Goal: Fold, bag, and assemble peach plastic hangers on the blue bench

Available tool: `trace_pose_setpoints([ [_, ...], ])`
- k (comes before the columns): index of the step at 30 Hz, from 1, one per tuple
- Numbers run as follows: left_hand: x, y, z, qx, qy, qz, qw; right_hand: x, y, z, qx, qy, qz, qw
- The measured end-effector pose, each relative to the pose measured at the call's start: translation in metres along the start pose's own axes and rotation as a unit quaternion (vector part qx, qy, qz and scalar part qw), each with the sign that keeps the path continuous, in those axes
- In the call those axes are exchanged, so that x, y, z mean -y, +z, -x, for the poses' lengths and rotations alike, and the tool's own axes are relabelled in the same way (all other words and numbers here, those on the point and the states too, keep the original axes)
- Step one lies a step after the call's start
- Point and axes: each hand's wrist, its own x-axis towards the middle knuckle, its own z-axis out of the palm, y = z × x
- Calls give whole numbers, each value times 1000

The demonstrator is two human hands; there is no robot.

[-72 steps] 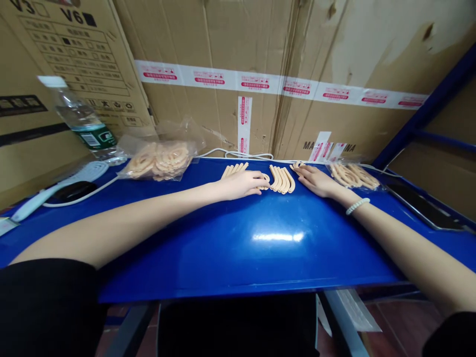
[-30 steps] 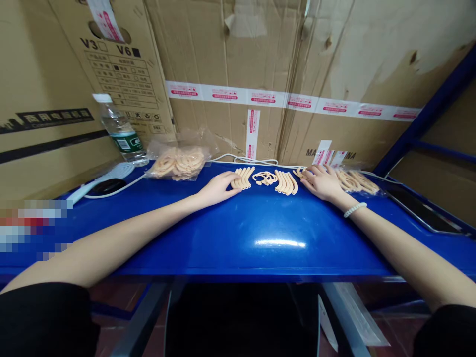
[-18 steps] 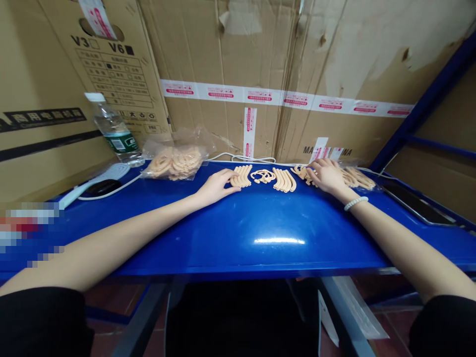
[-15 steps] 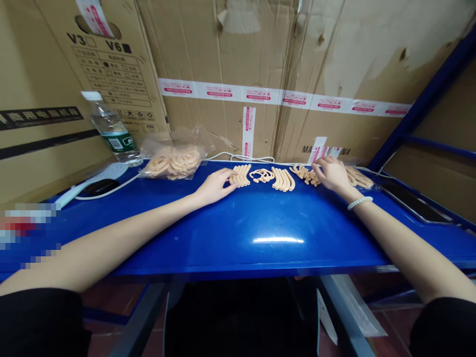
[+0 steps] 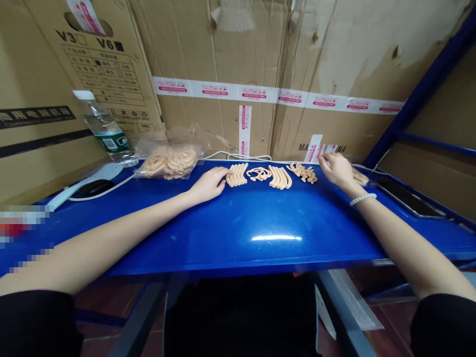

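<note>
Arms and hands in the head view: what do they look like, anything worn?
Left hand and right hand are gloveless, forearms bare. Plain black sleeves cover the upper arms. A pale beaded bracelet circles the right wrist; none visible on the left.

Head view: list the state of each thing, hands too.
Bottle: capped.
Left bag: filled.
Left strips: lined up side by side.
Curved pieces: loosely overlapping.
Right strips: lined up side by side.
Small pieces: loosely heaped.
Right bag: partly hidden.
Phone: flat, screen dark.
Left hand: fingers extended, at the left strips.
Right hand: fingers curled; any grip unclear.
</note>
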Motion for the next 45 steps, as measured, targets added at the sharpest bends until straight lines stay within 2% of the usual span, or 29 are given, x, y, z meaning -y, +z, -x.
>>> trace_pose_setpoints([
  [8,-2,-1,2,19,18,-23,999,10,-1,1,26,-14,32,999],
  [16,-1,0,3,28,8,-34,999,19,1,2,43,-35,47,997],
  [20,2,1,3,35,1,-34,999,16,6,1,29,-41,18,999],
  [23,3,2,2,42,-5,-30,999,20,9,0,18,-31,-57,998],
  [27,1,2,2,50,-11,-30,998,49,5,-2,20,-10,-192,981],
  [32,0,1,1,56,-9,-36,998,106,-3,-10,71,-126,-213,966],
  [35,0,1,1,59,-13,-42,997,130,1,-20,131,-172,-204,955],
  [37,1,2,1,57,-17,-43,997,139,8,-26,171,-183,-196,948],
  [39,1,3,0,55,-19,-41,997,144,15,-27,184,-193,-188,945],
  [45,1,2,0,51,-20,-23,998,150,32,-17,141,-213,-182,950],
])
